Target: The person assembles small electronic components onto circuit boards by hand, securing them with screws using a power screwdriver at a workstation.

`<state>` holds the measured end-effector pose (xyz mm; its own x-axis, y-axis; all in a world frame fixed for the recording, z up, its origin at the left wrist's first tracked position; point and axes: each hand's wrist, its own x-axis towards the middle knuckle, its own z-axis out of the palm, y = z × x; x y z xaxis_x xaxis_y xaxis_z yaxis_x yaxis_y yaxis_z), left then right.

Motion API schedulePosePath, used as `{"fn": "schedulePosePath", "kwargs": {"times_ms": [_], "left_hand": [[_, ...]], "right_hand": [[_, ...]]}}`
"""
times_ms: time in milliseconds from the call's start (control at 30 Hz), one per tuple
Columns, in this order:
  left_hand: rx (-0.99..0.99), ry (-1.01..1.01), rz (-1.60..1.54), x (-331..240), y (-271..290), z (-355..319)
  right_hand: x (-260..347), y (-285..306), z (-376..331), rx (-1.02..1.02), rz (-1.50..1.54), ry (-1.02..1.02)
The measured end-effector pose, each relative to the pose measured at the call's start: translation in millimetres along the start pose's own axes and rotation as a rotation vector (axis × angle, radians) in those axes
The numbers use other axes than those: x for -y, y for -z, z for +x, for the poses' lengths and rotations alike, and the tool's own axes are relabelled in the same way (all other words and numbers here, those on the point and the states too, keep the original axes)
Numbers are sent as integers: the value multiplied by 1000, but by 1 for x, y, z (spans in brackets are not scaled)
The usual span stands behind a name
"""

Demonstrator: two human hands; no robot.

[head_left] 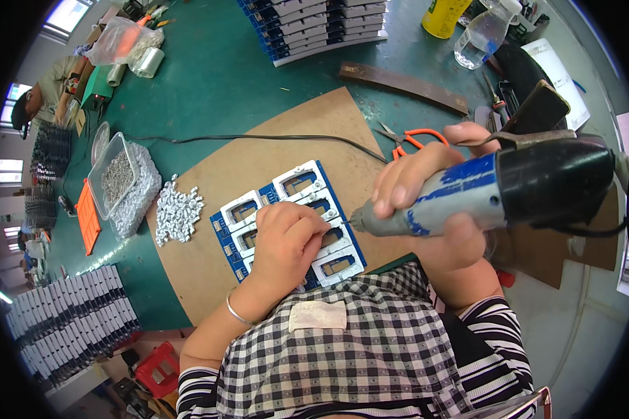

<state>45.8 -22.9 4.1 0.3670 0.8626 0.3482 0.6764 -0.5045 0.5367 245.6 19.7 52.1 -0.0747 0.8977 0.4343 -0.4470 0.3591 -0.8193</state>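
Right hand point(440, 209) is wrapped tight around the electric screwdriver point(482, 192), fingers curled over the grey, blue-taped barrel, the tip just meeting the blue tray point(225, 241) on its right side. Left hand point(286, 241) lies flat on that tray, its grip closed loosely with fingertips pinching at something next to the tip; what it pinches is too small to tell.

The tray sits on a brown board point(258, 146) laid on the green surface point(210, 77), and holds white plastic frames point(299, 180) in rows. Those frames look light and stiff, probably brittle at the thin edges, so pressing down from above, as the left hand does, seems the safe hold. The screwdriver looks bulky and top-heavy; the barrel near the tip is the sensible place to hold it.

Left of the tray, a heap of small silver parts point(178, 209). The left hand covers the middle frames, and the screwdriver's bit is hidden behind the fingers. Orange scissors point(416, 140) are half hidden beyond the right hand.
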Motion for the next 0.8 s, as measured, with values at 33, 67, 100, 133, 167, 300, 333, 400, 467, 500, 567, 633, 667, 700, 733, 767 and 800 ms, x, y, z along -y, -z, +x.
{"fn": "schedulePosePath", "kwargs": {"times_ms": [33, 67, 100, 133, 167, 300, 333, 400, 467, 500, 567, 633, 667, 700, 733, 767, 800], "left_hand": [[2, 13, -34, 1, -1, -1], [4, 26, -68, 2, -1, -2], [-5, 28, -73, 1, 0, -2], [-10, 68, -101, -1, 2, 0], [-14, 109, -129, -3, 3, 0], [-32, 118, -149, 0, 4, 0], [-32, 113, -157, 0, 4, 0], [-36, 109, -168, 1, 4, -1], [-22, 116, -163, 2, 4, -1], [-25, 118, -164, 2, 4, -1], [-30, 119, -159, 3, 4, -2], [-26, 104, -167, 2, 4, 0], [-22, 95, -169, 1, 3, 2], [-26, 100, -164, 1, 4, 1], [-28, 103, -160, 2, 4, 0], [-30, 105, -157, 2, 4, -1], [-31, 104, -158, 3, 4, -1]], "right_hand": [[-1, -4, 0, 8, -5, -1], [-4, -9, -1, 49, -1, -1], [-5, -12, 0, 88, 1, -2], [3, -8, 8, 235, -111, -68], [3, -11, 8, 244, -119, -71], [-1, -20, 8, 261, -79, -135], [-2, -20, 8, 279, -80, -122], [0, -20, 9, 299, -139, -132], [1, -21, 10, 315, -197, -141], [0, -22, 9, 315, -189, -154], [-2, -24, 9, 315, -174, -179], [0, -23, 8, 303, -172, -198], [1, -23, 8, 298, -180, -195], [-1, -23, 8, 333, -223, -163], [-3, -22, 9, 366, -267, -130], [-5, -22, 10, 400, -310, -95], [-5, -22, 11, 427, -361, -60]]}}
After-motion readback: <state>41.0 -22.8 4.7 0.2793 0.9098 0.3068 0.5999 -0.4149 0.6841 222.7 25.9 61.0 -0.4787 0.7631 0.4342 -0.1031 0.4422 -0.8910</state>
